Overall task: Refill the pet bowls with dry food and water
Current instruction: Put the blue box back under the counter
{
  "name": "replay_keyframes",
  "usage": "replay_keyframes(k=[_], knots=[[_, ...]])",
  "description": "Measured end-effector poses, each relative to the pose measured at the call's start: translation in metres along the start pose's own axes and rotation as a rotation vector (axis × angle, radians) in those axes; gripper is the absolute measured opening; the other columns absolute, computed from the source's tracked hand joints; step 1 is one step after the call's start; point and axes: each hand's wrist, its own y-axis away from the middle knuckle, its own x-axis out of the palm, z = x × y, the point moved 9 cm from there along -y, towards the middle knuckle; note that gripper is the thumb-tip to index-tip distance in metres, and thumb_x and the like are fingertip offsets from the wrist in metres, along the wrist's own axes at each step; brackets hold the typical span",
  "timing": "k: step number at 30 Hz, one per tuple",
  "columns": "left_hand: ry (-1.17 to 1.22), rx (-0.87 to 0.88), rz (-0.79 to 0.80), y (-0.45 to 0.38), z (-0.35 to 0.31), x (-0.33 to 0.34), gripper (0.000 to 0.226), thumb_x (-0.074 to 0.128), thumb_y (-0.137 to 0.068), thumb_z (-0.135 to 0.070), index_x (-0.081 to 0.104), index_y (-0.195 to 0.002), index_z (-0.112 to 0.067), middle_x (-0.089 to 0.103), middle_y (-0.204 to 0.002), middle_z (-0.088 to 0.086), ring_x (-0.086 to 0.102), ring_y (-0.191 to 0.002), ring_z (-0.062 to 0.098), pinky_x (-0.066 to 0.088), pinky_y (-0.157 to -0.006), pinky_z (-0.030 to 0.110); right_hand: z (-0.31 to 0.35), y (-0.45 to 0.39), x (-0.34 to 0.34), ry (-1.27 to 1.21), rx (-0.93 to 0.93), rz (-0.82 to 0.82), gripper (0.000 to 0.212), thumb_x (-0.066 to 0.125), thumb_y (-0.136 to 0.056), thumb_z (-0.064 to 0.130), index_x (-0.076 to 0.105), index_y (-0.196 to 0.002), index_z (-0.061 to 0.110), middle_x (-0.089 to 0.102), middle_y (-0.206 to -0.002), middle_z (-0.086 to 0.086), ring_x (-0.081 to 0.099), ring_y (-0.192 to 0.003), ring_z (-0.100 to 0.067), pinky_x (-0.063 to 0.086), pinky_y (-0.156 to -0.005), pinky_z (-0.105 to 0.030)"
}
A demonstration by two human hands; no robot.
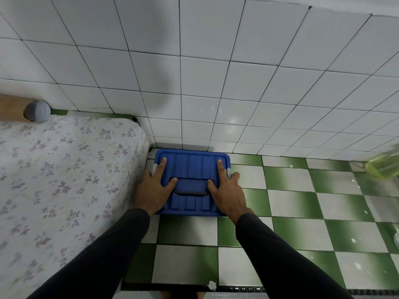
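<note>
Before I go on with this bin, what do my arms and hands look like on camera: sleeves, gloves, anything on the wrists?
Both arms wear plain, close-fitting black long sleeves that end at the wrists. The left hand and the right hand are bare: no gloves, rings, watch or bands show. No markings or logos are visible on the sleeves.

A blue lidded plastic box [192,169] sits flat on the green-and-white checkered floor [291,201], its back against the white tiled wall [216,83], its ribbed lid closed, handle recessed.
</note>
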Motion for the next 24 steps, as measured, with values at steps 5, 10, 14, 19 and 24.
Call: replay_keyframes(k=[5, 10, 14, 19, 24], knots=[[0.021, 0.025, -0.033, 0.007, -0.002, -0.005, 0.080, 0.047, -0.095, -0.072, -0.005, -0.156, -0.060, 0.032, -0.156, 0.020, 0.041, -0.137, 0.041, 0.040, -0.111, 0.048, 0.003, 0.006, -0.006, -0.025, -0.007, -0.024, 0.080, 0.042, -0.097, 0.063, -0.009, -0.156, 0.045, 0.028, -0.111, -0.005, 0.053, -0.066, -0.015, 0.059, -0.060, -0.029], [0.051, 0.042, -0.036, 0.017, -0.003, -0.012, 0.081, 0.049, -0.096, -0.068, 0.000, -0.159, -0.054, 0.035, -0.151, 0.019, 0.045, -0.133, 0.038, 0.042, -0.107, 0.043, 0.006, 0.017, -0.012, -0.040, 0.005, -0.039, 0.079, 0.043, -0.096, 0.064, -0.006, -0.156, 0.046, 0.028, -0.110, -0.004, 0.050, -0.064, -0.013, 0.050, -0.058, -0.025], [0.069, 0.067, -0.051, 0.030, -0.003, -0.021, 0.080, 0.051, -0.096, -0.067, 0.007, -0.161, -0.051, 0.044, -0.135, 0.015, 0.052, -0.119, 0.033, 0.042, -0.094, 0.033, 0.010, 0.032, -0.014, -0.035, 0.035, -0.039, 0.079, 0.043, -0.096, 0.064, -0.004, -0.157, 0.046, 0.028, -0.112, -0.005, 0.052, -0.066, -0.017, 0.055, -0.067, -0.031], [0.045, 0.077, -0.036, 0.052, 0.004, -0.027, 0.080, 0.049, -0.095, -0.069, 0.007, -0.161, -0.051, 0.041, -0.148, 0.018, 0.045, -0.136, 0.039, 0.040, -0.113, 0.045, 0.016, 0.061, -0.016, -0.031, 0.052, -0.065, 0.078, 0.043, -0.097, 0.064, -0.002, -0.157, 0.045, 0.028, -0.112, -0.005, 0.045, -0.062, -0.011, 0.052, -0.070, -0.030], [0.027, 0.087, -0.045, 0.080, 0.010, -0.033, 0.080, 0.046, -0.094, -0.074, 0.004, -0.159, -0.054, 0.030, -0.161, 0.017, 0.033, -0.147, 0.040, 0.029, -0.120, 0.048, 0.021, 0.094, -0.015, -0.040, 0.080, -0.064, 0.079, 0.045, -0.096, 0.064, -0.001, -0.158, 0.045, 0.032, -0.118, -0.009, 0.057, -0.073, -0.023, 0.059, -0.076, -0.037]])
